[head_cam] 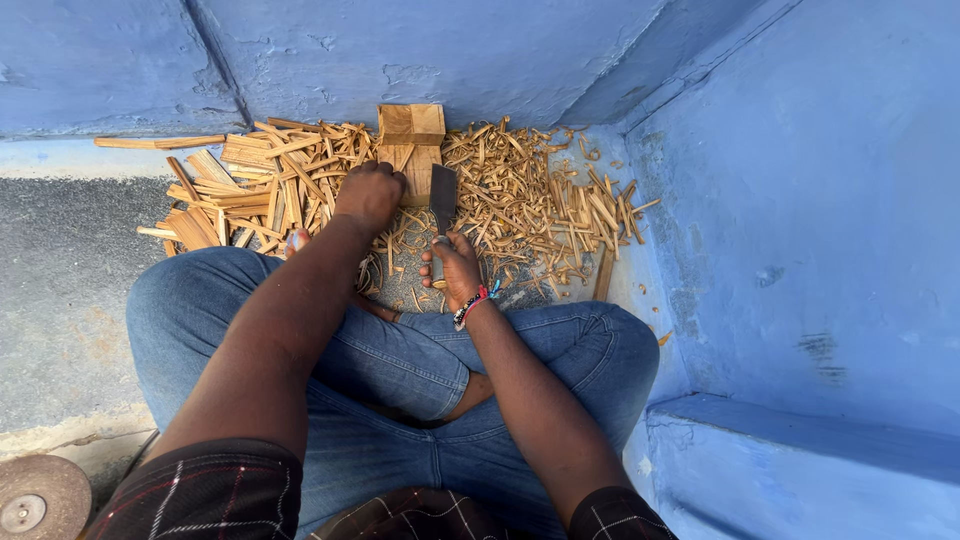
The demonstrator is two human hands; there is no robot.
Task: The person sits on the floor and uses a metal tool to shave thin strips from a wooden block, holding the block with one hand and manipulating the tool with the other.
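I sit cross-legged on the floor in blue jeans. My left hand (368, 195) is closed around a piece of wood that stands against a wooden block (411, 127) by the wall. My right hand (452, 270) grips the handle of a flat-bladed chopping knife (442, 200), whose dark blade points up toward the block, just right of the left hand. A beaded bracelet is on my right wrist.
Flat wooden slats (225, 190) are piled at the left, and several thin split sticks (545, 200) are scattered at the right. Blue walls (800, 200) close in ahead and to the right. A round metal disc (38, 497) lies at the bottom left.
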